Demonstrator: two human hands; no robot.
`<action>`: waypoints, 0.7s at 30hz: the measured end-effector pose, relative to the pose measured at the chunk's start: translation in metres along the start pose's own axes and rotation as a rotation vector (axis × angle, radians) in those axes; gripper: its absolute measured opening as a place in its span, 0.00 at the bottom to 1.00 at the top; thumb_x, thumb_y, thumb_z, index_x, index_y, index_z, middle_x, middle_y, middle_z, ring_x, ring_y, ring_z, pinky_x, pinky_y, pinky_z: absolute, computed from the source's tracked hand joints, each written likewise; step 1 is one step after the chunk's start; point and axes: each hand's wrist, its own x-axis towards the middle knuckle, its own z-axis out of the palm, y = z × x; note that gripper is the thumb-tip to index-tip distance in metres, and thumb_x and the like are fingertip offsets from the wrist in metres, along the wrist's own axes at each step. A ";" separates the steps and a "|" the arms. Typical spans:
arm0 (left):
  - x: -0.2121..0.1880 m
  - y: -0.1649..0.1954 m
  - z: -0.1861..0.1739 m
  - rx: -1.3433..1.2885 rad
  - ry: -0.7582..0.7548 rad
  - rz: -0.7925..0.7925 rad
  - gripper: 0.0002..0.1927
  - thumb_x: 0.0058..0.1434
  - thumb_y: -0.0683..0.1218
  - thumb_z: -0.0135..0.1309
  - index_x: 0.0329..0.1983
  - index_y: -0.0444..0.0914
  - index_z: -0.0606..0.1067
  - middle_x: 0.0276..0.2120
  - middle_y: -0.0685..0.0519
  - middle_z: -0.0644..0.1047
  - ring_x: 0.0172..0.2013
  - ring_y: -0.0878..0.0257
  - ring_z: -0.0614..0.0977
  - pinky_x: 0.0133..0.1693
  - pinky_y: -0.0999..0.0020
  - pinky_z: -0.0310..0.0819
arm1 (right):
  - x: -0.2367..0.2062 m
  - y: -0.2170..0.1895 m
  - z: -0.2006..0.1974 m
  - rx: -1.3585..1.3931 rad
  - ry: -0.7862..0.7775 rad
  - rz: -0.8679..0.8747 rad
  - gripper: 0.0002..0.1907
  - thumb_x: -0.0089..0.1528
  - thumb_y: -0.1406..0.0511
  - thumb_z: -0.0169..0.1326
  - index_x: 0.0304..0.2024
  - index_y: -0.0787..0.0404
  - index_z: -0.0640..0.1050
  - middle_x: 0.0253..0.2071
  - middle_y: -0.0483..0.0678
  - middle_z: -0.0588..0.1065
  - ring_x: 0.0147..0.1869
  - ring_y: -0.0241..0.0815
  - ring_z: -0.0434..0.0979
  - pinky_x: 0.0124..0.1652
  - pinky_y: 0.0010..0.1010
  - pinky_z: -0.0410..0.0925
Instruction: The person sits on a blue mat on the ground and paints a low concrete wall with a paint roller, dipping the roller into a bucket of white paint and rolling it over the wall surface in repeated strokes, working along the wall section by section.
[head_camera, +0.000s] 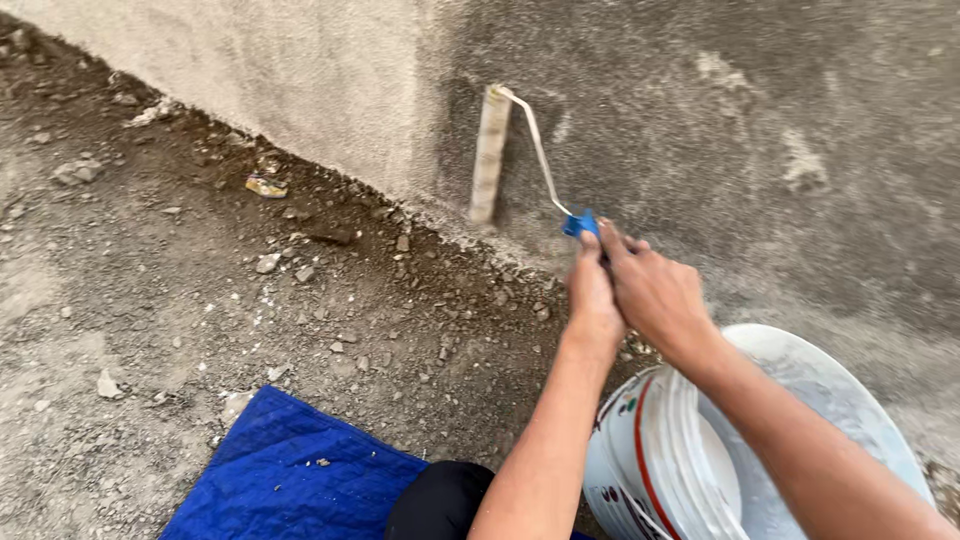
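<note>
1. Roller handle (580, 224), blue, sits clamped inside both hands; only its tip shows above the fingers.
2. Left hand (592, 298) is closed tight round the handle from the near side, and the right hand (655, 292) is wrapped over it, the two pressed together.
3. From the handle a thin bent wire arm (537, 150) runs up to the paint roller (489, 154), which stands nearly upright and lies against the rough grey wall (760, 120), just above the wall's foot.
4. Below the right forearm stands a white plastic bucket (655, 455), close to the wall.
5. Stony, rubble-strewn ground (180, 290) spreads to the left.
6. A blue quilted cloth (290, 470) lies on it nearer the person, beside a dark-clad knee (435, 500).
</note>
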 end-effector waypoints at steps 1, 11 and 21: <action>-0.009 -0.011 0.006 0.004 0.031 -0.091 0.23 0.76 0.62 0.39 0.42 0.39 0.73 0.32 0.49 0.78 0.36 0.57 0.82 0.44 0.57 0.78 | -0.015 0.009 -0.009 0.000 0.043 0.002 0.28 0.66 0.64 0.43 0.70 0.51 0.64 0.38 0.57 0.80 0.32 0.58 0.83 0.26 0.49 0.74; -0.091 -0.119 0.053 0.239 -0.238 -0.583 0.14 0.79 0.57 0.48 0.57 0.44 0.72 0.41 0.58 0.76 0.40 0.67 0.78 0.46 0.64 0.75 | -0.157 0.086 -0.098 0.011 -0.160 0.590 0.29 0.66 0.50 0.46 0.70 0.35 0.67 0.27 0.55 0.81 0.32 0.58 0.83 0.35 0.49 0.74; -0.101 -0.114 0.066 0.490 -0.528 -0.541 0.23 0.73 0.48 0.48 0.70 0.50 0.62 0.44 0.62 0.70 0.46 0.68 0.74 0.47 0.53 0.77 | -0.157 0.097 -0.100 0.154 0.082 0.704 0.30 0.66 0.53 0.51 0.73 0.35 0.69 0.26 0.62 0.78 0.32 0.63 0.81 0.37 0.53 0.71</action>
